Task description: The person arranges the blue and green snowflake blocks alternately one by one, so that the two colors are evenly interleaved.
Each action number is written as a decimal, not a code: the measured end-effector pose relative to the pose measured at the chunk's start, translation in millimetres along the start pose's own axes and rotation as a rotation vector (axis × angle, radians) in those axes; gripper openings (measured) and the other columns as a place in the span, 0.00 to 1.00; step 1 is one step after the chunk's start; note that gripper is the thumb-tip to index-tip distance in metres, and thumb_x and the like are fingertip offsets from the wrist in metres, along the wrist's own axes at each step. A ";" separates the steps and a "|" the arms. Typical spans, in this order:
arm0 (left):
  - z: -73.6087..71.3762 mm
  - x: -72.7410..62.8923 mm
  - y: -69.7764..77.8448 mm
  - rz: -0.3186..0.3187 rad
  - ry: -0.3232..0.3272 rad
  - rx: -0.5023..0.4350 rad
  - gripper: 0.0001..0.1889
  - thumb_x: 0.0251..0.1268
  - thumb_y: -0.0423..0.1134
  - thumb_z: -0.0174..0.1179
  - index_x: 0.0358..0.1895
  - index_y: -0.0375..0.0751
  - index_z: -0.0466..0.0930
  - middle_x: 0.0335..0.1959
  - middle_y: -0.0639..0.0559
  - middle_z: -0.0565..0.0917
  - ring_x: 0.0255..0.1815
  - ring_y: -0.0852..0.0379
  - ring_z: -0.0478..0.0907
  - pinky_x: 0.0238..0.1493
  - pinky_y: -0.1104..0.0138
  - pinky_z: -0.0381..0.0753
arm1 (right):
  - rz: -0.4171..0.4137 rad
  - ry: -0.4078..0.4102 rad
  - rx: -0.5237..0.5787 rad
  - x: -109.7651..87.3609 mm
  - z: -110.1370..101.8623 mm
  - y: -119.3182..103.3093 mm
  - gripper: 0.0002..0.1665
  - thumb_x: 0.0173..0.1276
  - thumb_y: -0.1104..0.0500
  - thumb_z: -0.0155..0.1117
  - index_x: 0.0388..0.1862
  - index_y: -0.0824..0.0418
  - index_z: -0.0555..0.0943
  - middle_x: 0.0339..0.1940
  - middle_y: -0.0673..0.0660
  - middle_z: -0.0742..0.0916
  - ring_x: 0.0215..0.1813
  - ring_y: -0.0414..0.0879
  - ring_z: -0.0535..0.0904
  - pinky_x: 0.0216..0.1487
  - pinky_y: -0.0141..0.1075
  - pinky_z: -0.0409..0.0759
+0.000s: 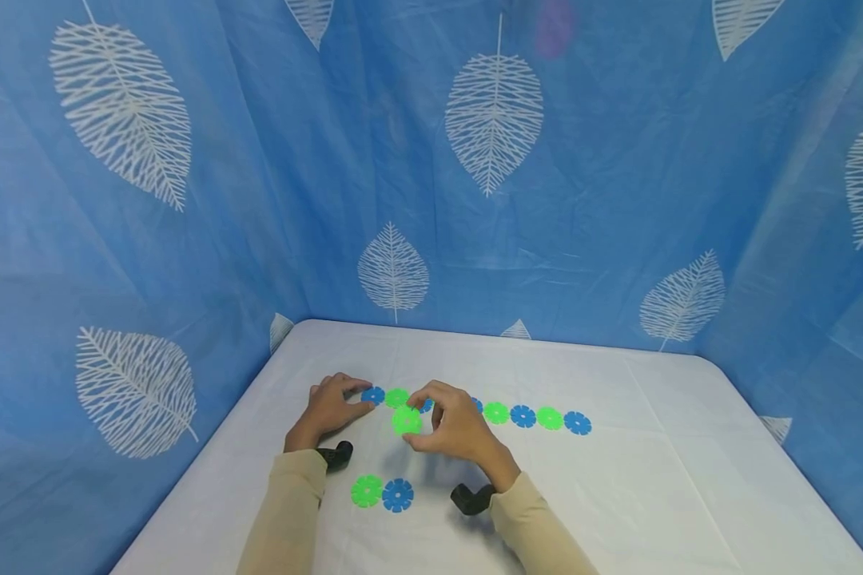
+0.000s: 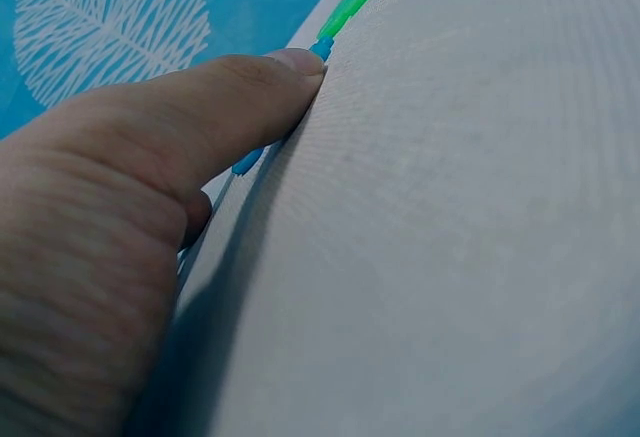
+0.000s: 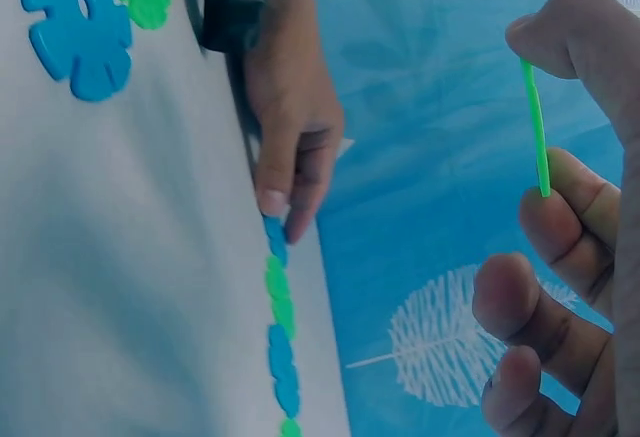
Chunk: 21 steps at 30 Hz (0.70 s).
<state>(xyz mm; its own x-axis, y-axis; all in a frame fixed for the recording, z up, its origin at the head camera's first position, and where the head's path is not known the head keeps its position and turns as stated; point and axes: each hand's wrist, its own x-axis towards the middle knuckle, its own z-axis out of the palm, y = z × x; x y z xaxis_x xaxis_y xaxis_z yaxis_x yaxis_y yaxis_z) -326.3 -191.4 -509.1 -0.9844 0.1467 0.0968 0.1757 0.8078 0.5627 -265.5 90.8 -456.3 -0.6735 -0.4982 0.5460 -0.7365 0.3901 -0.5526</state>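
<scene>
My right hand (image 1: 459,423) pinches a green notched disc (image 1: 405,421) by its edges between thumb and finger, raised above the table. Seen from the right wrist, that green disc (image 3: 535,129) stands edge-on. At the left end of a row of flat discs, my left hand (image 1: 329,407) holds a blue notched disc (image 1: 374,395) between thumb and index finger. In the left wrist view the thumb (image 2: 250,97) lies at the blue disc's edge. Blue and green discs alternate along the row, such as a green one (image 1: 397,398); the right hand hides part of it.
Nearer to me, a loose green disc (image 1: 367,491) and a blue disc (image 1: 399,495) lie side by side on the white table (image 1: 662,495). Blue cloth (image 1: 582,200) with white leaf prints hangs behind and at both sides. Each wrist carries a black mount (image 1: 472,499).
</scene>
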 end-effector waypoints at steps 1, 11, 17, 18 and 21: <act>-0.3 0.2 0.6 -0.003 -0.003 -0.002 0.23 0.58 0.55 0.71 0.57 0.57 0.85 0.51 0.52 0.82 0.57 0.49 0.73 0.58 0.51 0.60 | -0.004 0.011 -0.005 -0.2 -3.1 0.0 0.23 0.49 0.48 0.82 0.45 0.46 0.84 0.38 0.43 0.84 0.22 0.29 0.71 0.27 0.27 0.75; -0.8 0.5 -0.8 -0.011 0.007 -0.015 0.24 0.57 0.54 0.71 0.58 0.55 0.85 0.52 0.51 0.82 0.59 0.48 0.73 0.59 0.49 0.60 | -0.063 0.107 -0.057 -3.8 -29.4 1.1 0.24 0.47 0.51 0.82 0.44 0.48 0.83 0.39 0.44 0.85 0.21 0.31 0.72 0.28 0.29 0.74; 1.0 0.5 -1.4 -0.011 -0.008 -0.025 0.24 0.57 0.55 0.71 0.58 0.56 0.84 0.53 0.50 0.82 0.60 0.47 0.72 0.60 0.48 0.60 | -0.093 0.169 -0.097 -13.2 -47.7 6.5 0.25 0.45 0.54 0.83 0.44 0.50 0.83 0.37 0.45 0.85 0.21 0.30 0.71 0.26 0.30 0.74; 1.1 0.7 -1.8 -0.012 -0.006 -0.024 0.24 0.57 0.55 0.71 0.58 0.56 0.84 0.53 0.50 0.82 0.60 0.47 0.72 0.60 0.48 0.60 | -0.098 0.176 -0.105 -15.3 -51.5 7.3 0.25 0.45 0.54 0.83 0.43 0.50 0.83 0.37 0.46 0.85 0.21 0.30 0.71 0.26 0.29 0.74; 0.8 1.1 -2.2 -0.011 -0.002 -0.020 0.24 0.57 0.54 0.71 0.58 0.56 0.84 0.53 0.50 0.82 0.60 0.47 0.72 0.60 0.48 0.60 | -0.098 0.196 -0.130 -21.2 -63.7 9.6 0.25 0.45 0.55 0.83 0.43 0.52 0.83 0.37 0.46 0.85 0.20 0.32 0.72 0.25 0.32 0.75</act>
<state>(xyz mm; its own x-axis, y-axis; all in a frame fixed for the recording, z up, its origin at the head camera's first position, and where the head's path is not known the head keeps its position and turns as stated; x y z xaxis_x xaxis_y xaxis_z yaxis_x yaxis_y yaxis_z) -327.7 -192.6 -510.9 -0.9863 0.1390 0.0892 0.1649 0.7979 0.5798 -262.3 154.4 -433.1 -0.5885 -0.3843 0.7114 -0.7922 0.4501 -0.4122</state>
